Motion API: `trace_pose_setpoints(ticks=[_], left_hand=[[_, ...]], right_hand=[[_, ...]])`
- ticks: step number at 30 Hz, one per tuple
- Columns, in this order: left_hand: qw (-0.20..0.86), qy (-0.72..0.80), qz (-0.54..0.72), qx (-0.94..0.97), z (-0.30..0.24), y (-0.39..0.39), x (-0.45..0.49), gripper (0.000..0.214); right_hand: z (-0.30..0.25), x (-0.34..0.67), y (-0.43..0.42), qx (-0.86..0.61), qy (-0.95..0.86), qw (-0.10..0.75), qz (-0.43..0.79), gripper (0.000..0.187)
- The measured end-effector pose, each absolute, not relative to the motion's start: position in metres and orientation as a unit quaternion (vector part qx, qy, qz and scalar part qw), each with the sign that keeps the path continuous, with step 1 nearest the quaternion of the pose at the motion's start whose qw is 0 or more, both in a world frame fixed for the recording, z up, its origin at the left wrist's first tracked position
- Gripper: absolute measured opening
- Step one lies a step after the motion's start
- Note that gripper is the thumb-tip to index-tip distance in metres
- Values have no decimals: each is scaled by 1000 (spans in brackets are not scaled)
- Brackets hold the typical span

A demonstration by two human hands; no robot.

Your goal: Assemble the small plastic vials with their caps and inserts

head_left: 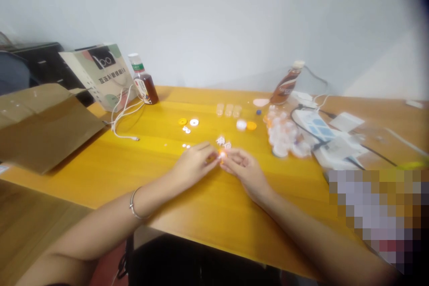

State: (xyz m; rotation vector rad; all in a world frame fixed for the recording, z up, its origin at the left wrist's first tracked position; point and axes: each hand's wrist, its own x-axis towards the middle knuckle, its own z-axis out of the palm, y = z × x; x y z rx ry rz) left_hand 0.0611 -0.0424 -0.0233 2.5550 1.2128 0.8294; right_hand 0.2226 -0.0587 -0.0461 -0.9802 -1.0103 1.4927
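My left hand [199,161] and my right hand [245,167] meet over the middle of the table, fingertips pinched on a small orange-and-white piece [222,156]. Its exact kind is too small and blurred to make out. Just beyond my fingers lie little white patterned pieces [221,140]. Farther left are a yellow ring [182,121], a white ring [194,122] and several small white discs [186,129]. A white round part [241,124] sits beside an orange round part [251,125] to the right. Behind them stand three clear cups [229,110].
A heap of white and orange round parts [284,136] lies right, near cables and white packets [315,125]. One brown drink bottle [286,84] stands behind it, another bottle [145,82] at left. An open cardboard box [50,120], a paper bag [107,76] and a white cable [122,116] occupy the left side.
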Motion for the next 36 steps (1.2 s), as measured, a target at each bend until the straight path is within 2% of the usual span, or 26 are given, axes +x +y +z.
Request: trace_pose_setpoints(ticks=[8, 14, 18, 23, 30, 32, 36], left_hand=[[-69, 437, 261, 858, -27, -50, 69, 15], [-26, 376, 324, 868, -25, -48, 68, 9], [-14, 344, 322, 882, -23, -44, 64, 10], [-84, 309, 298, 899, -26, -45, 59, 14], [-220, 278, 194, 915, -26, -58, 62, 17], [-221, 284, 187, 914, -27, -58, 62, 18], [-141, 305, 256, 906, -27, -53, 60, 15]], right_hand=[[-42, 217, -61, -426, -398, 554, 594, 24], [-37, 219, -65, -432, -358, 549, 619, 25], [-36, 221, -65, -426, -348, 551, 628, 24], [-35, 221, -65, -416, -340, 553, 637, 22], [-38, 223, -63, -429, -332, 552, 634, 22], [-39, 224, -62, -430, -327, 553, 634, 22], [-38, 225, -62, -426, -336, 547, 637, 22]])
